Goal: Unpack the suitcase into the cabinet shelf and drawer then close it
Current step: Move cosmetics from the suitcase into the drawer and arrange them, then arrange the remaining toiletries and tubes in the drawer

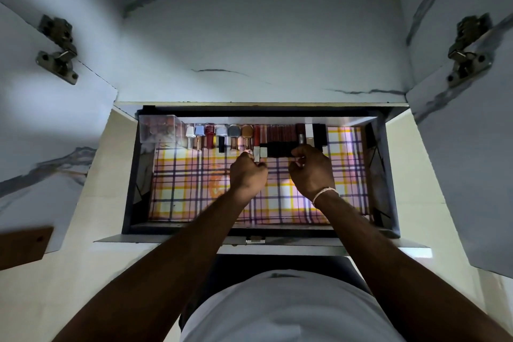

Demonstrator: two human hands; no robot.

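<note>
The cabinet drawer [127, 197] is pulled out below me, lined with a plaid paper [188, 186]. Along its back wall runs a row of small cosmetic bottles [219, 134] and dark red tubes [277, 133], with a clear plastic box [159, 129] at the left end. My left hand [247, 173] has its fingers curled and pinches a small white-capped item [256, 153] at the front of the row. My right hand [312, 171] is curled just right of it, fingertips at the black caps [279, 148]; whether it holds one is hidden. The suitcase is out of view.
Above the drawer is a marbled cabinet shelf [263, 36]. Both cabinet doors stand open, left door [36, 125] and right door [472, 147], with metal hinges [58, 48]. The front half of the plaid liner is bare. A brown wooden piece [22, 246] shows at the left edge.
</note>
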